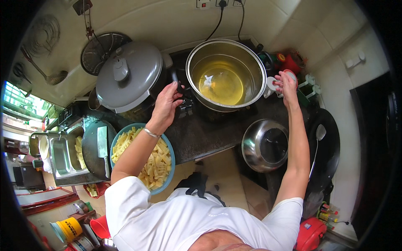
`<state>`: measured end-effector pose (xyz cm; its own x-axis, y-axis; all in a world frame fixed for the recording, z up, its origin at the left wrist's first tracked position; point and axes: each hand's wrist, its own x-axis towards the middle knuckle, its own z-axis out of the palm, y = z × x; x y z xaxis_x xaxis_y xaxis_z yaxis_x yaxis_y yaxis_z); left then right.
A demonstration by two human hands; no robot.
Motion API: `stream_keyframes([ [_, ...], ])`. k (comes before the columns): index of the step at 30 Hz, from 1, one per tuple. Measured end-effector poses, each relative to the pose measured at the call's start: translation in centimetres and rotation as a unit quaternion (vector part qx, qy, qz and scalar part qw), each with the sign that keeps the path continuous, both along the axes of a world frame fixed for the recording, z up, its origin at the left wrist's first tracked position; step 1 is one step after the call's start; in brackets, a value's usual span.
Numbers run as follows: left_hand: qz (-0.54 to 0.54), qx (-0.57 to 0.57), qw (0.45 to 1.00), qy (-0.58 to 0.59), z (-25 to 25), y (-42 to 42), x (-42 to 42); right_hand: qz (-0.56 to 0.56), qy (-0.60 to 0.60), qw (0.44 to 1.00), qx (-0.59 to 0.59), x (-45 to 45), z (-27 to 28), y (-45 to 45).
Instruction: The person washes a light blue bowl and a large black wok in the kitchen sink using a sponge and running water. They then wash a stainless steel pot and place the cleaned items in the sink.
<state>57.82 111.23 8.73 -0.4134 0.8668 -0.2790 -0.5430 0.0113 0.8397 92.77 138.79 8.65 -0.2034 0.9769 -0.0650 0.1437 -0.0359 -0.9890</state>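
A wide stainless steel pot with clear yellow liquid stands on the dark counter before me. To its left my left hand is raised, fingers apart, close to a black handle; whether the fingertips touch it I cannot tell. My right hand is lifted on the pot's other side, near a white jar and a red-rimmed lid, with its fingers loosely spread and nothing seen in them. Below my left forearm sits a blue basin heaped with cut pale yellow pieces.
A large grey-lidded cooker is at the back left. A cleaver lies on a round board beside the sink. At right are a steel bowl and a black wok with a spatula.
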Motion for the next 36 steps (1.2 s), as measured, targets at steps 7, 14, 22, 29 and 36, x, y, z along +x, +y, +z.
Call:
stream_keyframes([
  [7,-0.010,-0.002,1.000,-0.019,-0.2,3.8,-1.0,0.023,0.106,0.992,-0.061,-5.5,-1.3,5.3],
  [14,-0.040,0.019,0.999,0.000,-1.9,3.2,-2.0,0.034,0.122,0.990,-0.060,-5.6,-0.6,3.1],
  [22,-0.046,-0.019,0.998,0.045,2.8,-4.5,1.5,0.094,0.161,0.978,-0.092,-1.1,2.8,-3.8],
  [29,-0.046,0.079,0.996,-0.009,9.2,-16.0,4.4,0.165,0.130,0.977,-0.036,5.8,11.6,-12.9],
  [36,-0.014,0.166,0.983,-0.071,12.3,-33.2,5.4,0.227,0.148,0.961,-0.048,4.1,17.8,-28.7],
])
